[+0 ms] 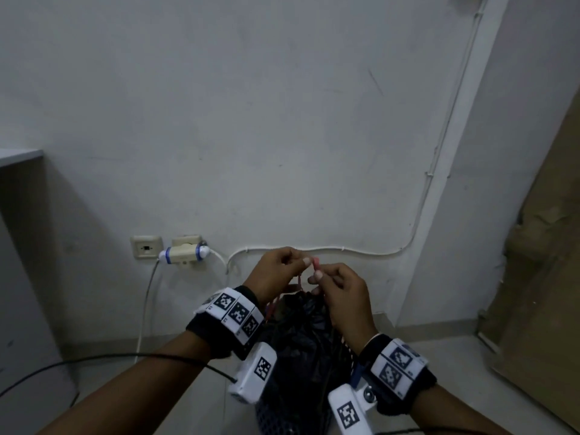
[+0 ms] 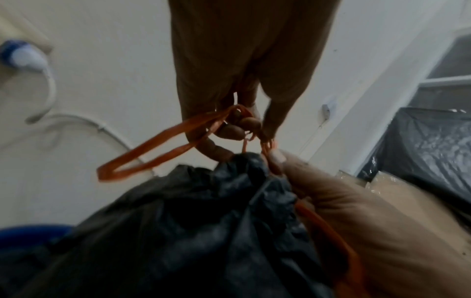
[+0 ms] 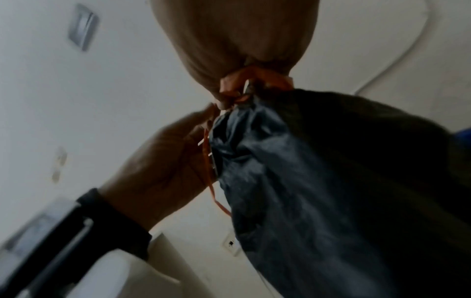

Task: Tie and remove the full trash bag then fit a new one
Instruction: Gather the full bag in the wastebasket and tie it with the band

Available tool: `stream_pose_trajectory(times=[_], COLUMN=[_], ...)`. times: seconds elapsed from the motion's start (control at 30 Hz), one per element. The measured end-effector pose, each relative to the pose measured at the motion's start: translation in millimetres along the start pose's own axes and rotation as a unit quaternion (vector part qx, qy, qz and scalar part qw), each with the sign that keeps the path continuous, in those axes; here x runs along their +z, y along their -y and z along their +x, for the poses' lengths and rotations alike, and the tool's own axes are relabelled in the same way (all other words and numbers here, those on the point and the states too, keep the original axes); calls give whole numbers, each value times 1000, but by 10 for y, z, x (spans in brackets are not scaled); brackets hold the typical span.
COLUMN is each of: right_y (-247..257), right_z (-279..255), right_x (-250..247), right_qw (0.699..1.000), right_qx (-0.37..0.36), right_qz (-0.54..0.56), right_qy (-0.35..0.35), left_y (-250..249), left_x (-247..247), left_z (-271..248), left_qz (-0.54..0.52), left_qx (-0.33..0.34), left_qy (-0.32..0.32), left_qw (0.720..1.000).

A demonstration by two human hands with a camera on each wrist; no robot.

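Note:
A full black trash bag point(image 1: 306, 334) sits gathered at its neck inside a blue mesh bin point(image 1: 270, 419). Orange drawstrings point(image 1: 315, 263) rise from the neck. My left hand point(image 1: 282, 271) pinches one drawstring, and my right hand point(image 1: 339, 290) pinches the other, just above the bag's mouth. In the left wrist view the drawstring point(image 2: 153, 149) forms a long loose loop hanging left of the left hand point(image 2: 242, 125), above the bag point(image 2: 203, 221). In the right wrist view the right hand point(image 3: 239, 60) grips the orange string point(image 3: 254, 76) at the bag's point(image 3: 305, 171) neck.
A white wall stands close behind, with sockets point(image 1: 147, 246), a plug adapter point(image 1: 185, 251) and a cable point(image 1: 314, 248) along it. A grey cabinet point(image 1: 25, 246) is at the left. Brown cardboard point(image 1: 539, 246) leans at the right. Another black bag point(image 2: 428, 149) lies to the right.

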State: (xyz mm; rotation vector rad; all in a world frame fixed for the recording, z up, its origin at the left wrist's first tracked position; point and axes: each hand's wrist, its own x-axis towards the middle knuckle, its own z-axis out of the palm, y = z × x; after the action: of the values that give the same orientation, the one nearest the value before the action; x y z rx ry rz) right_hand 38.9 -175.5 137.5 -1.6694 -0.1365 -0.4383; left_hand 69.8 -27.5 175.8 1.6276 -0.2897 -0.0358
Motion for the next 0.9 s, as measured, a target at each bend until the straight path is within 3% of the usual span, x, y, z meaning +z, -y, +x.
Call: stream_pose_trajectory(times=[0.1,0.23,0.47,0.53,0.6,0.67,0.7,0.73,0.77,0.8,0.83,0.9], right_y=[-14,116,171,185,175,160,151,142,135,128,124,129], right_z=[36,30,-1,-10,1,27,41,64,84,98,112,121], right_x=[-28,6,-34,-30,-12,-4,-7,-10,-14,-20,-20,-12], right_qw=[996,987,984,982,982,977,972,967,962,957,952,940], right_qx=[73,102,59,64,81,123,145,163,176,184,189,196], right_qz=[33,61,71,81,93,125,144,164,183,202,220,259], right_qy=[26,106,151,158,145,123,114,106,101,99,99,105], left_y=[-112,-357,-414,-400,-343,-301,-310,-325,-314,-277,-201,-10], left_x=[-137,-177,-221,-202,-163,-122,-102,-90,-77,-52,-20,79], left_z=[51,150,358,384,400,324,235,138,52,-42,-103,-217], left_qz=[124,267,291,311,399,534,550,522,471,400,320,193], left_qx=[84,187,104,119,174,241,280,333,380,398,379,261], left_qy=[12,74,66,69,26,-107,-183,-236,-259,-247,-211,-145], left_qw=[989,942,949,940,900,803,765,749,752,788,842,935])
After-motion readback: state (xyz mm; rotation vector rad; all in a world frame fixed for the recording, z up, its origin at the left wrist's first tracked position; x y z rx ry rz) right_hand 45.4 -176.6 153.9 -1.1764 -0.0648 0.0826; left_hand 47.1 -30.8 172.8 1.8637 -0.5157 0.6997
